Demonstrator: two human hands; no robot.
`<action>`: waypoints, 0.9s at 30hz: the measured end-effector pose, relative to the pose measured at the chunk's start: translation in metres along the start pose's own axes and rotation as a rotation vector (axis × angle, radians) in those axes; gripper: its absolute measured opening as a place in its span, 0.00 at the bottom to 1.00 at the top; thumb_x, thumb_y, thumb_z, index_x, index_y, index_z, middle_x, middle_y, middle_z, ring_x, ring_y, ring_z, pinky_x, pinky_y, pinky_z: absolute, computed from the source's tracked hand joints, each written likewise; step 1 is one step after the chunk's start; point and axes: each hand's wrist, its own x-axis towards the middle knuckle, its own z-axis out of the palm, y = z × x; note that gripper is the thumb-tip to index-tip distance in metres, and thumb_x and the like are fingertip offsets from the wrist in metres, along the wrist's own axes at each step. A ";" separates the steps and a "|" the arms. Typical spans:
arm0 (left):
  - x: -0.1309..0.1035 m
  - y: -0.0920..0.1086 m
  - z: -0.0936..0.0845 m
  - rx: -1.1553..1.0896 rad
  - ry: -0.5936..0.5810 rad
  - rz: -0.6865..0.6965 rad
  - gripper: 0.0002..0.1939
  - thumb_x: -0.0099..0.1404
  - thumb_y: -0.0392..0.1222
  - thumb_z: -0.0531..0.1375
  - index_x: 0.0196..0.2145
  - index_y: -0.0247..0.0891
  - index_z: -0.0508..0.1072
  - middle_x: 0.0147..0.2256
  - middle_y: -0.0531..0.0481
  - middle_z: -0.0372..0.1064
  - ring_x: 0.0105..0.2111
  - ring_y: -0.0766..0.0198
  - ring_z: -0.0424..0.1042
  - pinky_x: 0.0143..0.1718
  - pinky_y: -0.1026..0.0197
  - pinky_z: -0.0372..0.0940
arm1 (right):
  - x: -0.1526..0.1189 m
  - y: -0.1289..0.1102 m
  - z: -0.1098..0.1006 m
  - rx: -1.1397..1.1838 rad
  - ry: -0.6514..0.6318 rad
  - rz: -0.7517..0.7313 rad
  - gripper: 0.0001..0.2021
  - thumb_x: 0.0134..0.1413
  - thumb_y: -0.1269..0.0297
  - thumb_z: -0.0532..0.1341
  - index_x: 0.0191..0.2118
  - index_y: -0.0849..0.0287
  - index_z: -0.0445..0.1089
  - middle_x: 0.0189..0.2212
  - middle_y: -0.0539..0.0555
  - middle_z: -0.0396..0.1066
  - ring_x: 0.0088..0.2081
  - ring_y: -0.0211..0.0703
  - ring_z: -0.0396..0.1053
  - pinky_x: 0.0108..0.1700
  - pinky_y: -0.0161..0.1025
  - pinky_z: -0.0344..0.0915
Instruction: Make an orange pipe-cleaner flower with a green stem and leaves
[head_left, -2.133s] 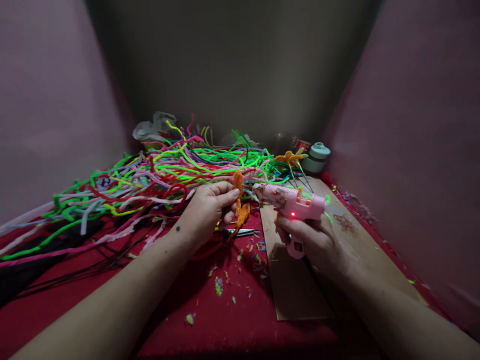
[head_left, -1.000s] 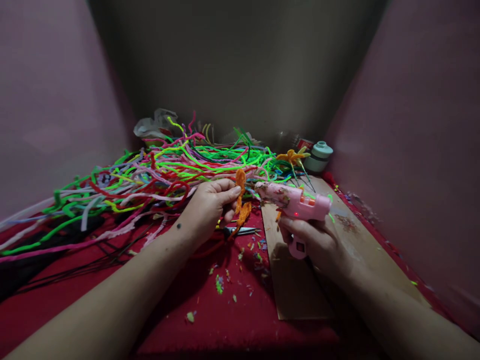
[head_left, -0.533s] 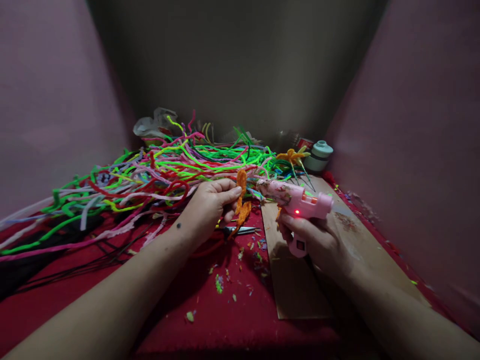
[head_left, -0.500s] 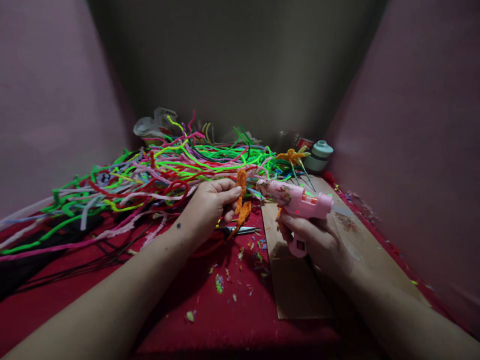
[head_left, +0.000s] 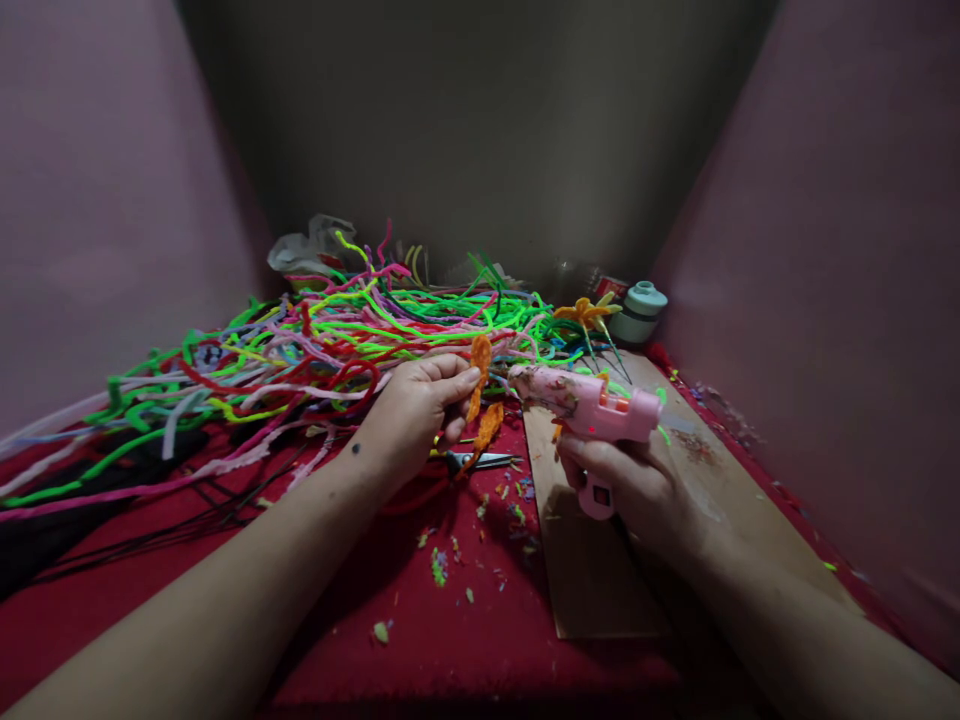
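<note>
My left hand [head_left: 429,402] pinches an orange pipe-cleaner petal [head_left: 480,362] between thumb and fingers, holding it upright. Just below, a second orange fuzzy petal [head_left: 489,428] hangs near the fingertips; whether it joins the first I cannot tell. My right hand [head_left: 634,478] is wrapped round the handle of a pink hot glue gun [head_left: 581,402] with a small red light on. The gun's nozzle points left, close to the upper petal, and its tip is smudged with dark residue. Scissors [head_left: 487,460] lie on the red cloth behind and below the left hand, partly covered.
A large heap of coloured pipe cleaners [head_left: 435,310] spreads across the back and left. Brown board [head_left: 592,580] lies at right on the red cloth [head_left: 420,650], among scattered fuzz scraps. Orange and yellow flowers [head_left: 585,312] and a pale green jar [head_left: 640,310] stand at the back right.
The glue gun has shifted slightly left and its rear has dipped a little. The upper petal has moved slightly left with my left hand, and both hands keep their grips.
</note>
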 end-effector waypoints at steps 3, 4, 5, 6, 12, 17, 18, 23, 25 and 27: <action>0.000 0.000 0.000 0.002 0.005 0.006 0.11 0.60 0.41 0.58 0.23 0.35 0.64 0.13 0.59 0.55 0.10 0.77 0.52 0.13 0.72 0.43 | 0.001 -0.003 0.000 -0.002 -0.003 -0.023 0.10 0.49 0.60 0.59 0.23 0.57 0.61 0.19 0.49 0.60 0.22 0.37 0.57 0.22 0.35 0.56; 0.000 0.000 0.000 0.002 0.006 0.008 0.11 0.60 0.41 0.58 0.23 0.35 0.64 0.13 0.59 0.55 0.10 0.77 0.52 0.13 0.72 0.43 | 0.001 -0.002 0.001 0.003 -0.007 -0.028 0.10 0.49 0.59 0.59 0.23 0.57 0.61 0.19 0.49 0.60 0.22 0.37 0.57 0.22 0.36 0.56; 0.000 0.000 0.000 0.003 0.009 0.009 0.11 0.60 0.41 0.58 0.23 0.35 0.64 0.13 0.59 0.55 0.10 0.77 0.52 0.13 0.72 0.43 | 0.001 -0.002 0.001 0.010 -0.009 -0.029 0.10 0.49 0.59 0.59 0.23 0.57 0.62 0.19 0.49 0.60 0.21 0.37 0.57 0.22 0.36 0.56; 0.000 0.001 0.001 0.004 0.012 0.009 0.11 0.60 0.41 0.57 0.23 0.35 0.64 0.13 0.59 0.55 0.10 0.77 0.52 0.13 0.72 0.44 | 0.000 -0.001 0.001 0.017 -0.007 -0.028 0.10 0.49 0.59 0.59 0.23 0.57 0.62 0.19 0.49 0.60 0.21 0.37 0.57 0.22 0.36 0.56; -0.002 0.004 0.002 0.007 0.013 0.003 0.10 0.60 0.39 0.57 0.23 0.34 0.64 0.15 0.58 0.55 0.11 0.78 0.52 0.14 0.73 0.45 | -0.001 0.003 0.001 0.034 0.036 0.061 0.11 0.49 0.57 0.60 0.22 0.56 0.63 0.20 0.50 0.62 0.22 0.37 0.59 0.22 0.36 0.57; -0.003 0.003 0.002 0.018 0.001 0.000 0.10 0.60 0.39 0.57 0.23 0.34 0.63 0.16 0.58 0.55 0.12 0.78 0.53 0.14 0.72 0.45 | -0.001 0.002 0.001 0.084 0.008 0.068 0.10 0.50 0.57 0.59 0.25 0.58 0.66 0.20 0.51 0.64 0.22 0.38 0.61 0.23 0.37 0.58; -0.002 0.003 0.002 0.018 0.000 -0.002 0.10 0.60 0.39 0.57 0.23 0.34 0.64 0.16 0.58 0.55 0.12 0.78 0.52 0.14 0.72 0.45 | -0.001 0.001 0.000 0.093 0.011 0.070 0.10 0.50 0.57 0.59 0.26 0.58 0.66 0.21 0.51 0.65 0.22 0.39 0.62 0.23 0.37 0.58; -0.001 0.002 0.002 0.016 -0.007 -0.005 0.09 0.60 0.40 0.57 0.23 0.35 0.64 0.17 0.57 0.57 0.12 0.78 0.52 0.14 0.72 0.44 | -0.001 -0.001 0.000 0.094 0.004 0.064 0.09 0.50 0.58 0.59 0.27 0.58 0.67 0.22 0.53 0.66 0.23 0.40 0.63 0.23 0.37 0.59; -0.001 0.002 0.002 0.018 -0.006 -0.006 0.09 0.59 0.40 0.57 0.23 0.35 0.64 0.17 0.58 0.56 0.12 0.78 0.52 0.14 0.72 0.44 | -0.001 -0.002 0.000 0.076 0.005 0.074 0.09 0.50 0.58 0.60 0.25 0.58 0.66 0.21 0.52 0.65 0.23 0.40 0.63 0.23 0.37 0.59; -0.001 0.002 0.002 0.020 -0.003 -0.005 0.09 0.59 0.40 0.57 0.23 0.35 0.64 0.17 0.58 0.56 0.12 0.77 0.52 0.14 0.72 0.44 | -0.001 -0.001 0.000 0.060 0.012 0.076 0.10 0.50 0.58 0.60 0.25 0.57 0.66 0.20 0.52 0.65 0.22 0.40 0.62 0.22 0.37 0.59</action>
